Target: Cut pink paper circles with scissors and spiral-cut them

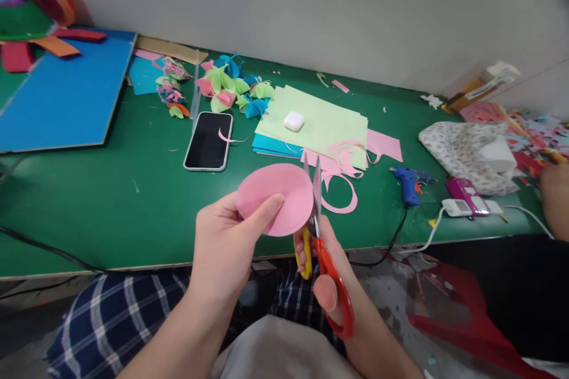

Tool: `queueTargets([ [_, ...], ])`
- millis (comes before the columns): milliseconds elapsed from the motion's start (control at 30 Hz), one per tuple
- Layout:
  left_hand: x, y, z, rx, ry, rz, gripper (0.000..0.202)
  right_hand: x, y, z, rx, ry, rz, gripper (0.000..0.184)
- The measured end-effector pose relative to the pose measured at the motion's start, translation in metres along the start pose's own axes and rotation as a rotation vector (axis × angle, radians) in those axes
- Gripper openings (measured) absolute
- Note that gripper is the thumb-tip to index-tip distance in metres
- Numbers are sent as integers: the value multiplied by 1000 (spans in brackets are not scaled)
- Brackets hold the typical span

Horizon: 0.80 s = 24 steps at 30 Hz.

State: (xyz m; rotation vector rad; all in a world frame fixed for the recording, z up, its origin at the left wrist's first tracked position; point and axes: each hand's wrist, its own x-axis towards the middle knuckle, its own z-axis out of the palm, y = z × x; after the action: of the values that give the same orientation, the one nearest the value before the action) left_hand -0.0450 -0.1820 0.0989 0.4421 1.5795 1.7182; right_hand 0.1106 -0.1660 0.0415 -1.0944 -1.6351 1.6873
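Observation:
My left hand (pixel 226 237) pinches a round piece of pink paper (pixel 288 189), thumb on top and fingers beneath. Fingers and thumb of my right hand (pixel 331 284) go through the handles of a pair of scissors (pixel 326 257), one handle red, the other yellow. The blades point away from me, slightly parted, at the right edge of the pink circle. Just beyond them, curled pink paper offcuts (pixel 340 210) lie on the green table (pixel 151 207).
Behind are a phone (pixel 208 142), a white earbud case (pixel 294 121) on light green sheets (pixel 320 112), and folded paper flowers (pixel 226 83). A blue glue gun (pixel 409 183) and a purple power strip (pixel 469 195) lie right, near another person's arm (pixel 555 195). A blue board (pixel 75 100) lies left.

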Motion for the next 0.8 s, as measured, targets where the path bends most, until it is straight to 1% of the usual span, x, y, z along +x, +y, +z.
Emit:
queueTargets([
  [133, 3, -4, -4, 31, -24, 21, 23, 0, 0, 0, -42, 11, -3, 84],
  [333, 7, -7, -11, 51, -89, 29, 23, 1, 0, -4, -54, -16, -31, 95],
  [500, 9, -3, -10, 49, -94, 2, 21, 2, 1, -8, -41, -12, -55, 84],
  [667, 11, -1, -10, 41, -107, -27, 23, -2, 0, -10, -46, -35, -45, 99],
  [800, 12, 2, -10, 31, -130, -56, 24, -4, -5, -12, -60, -40, -2, 96],
])
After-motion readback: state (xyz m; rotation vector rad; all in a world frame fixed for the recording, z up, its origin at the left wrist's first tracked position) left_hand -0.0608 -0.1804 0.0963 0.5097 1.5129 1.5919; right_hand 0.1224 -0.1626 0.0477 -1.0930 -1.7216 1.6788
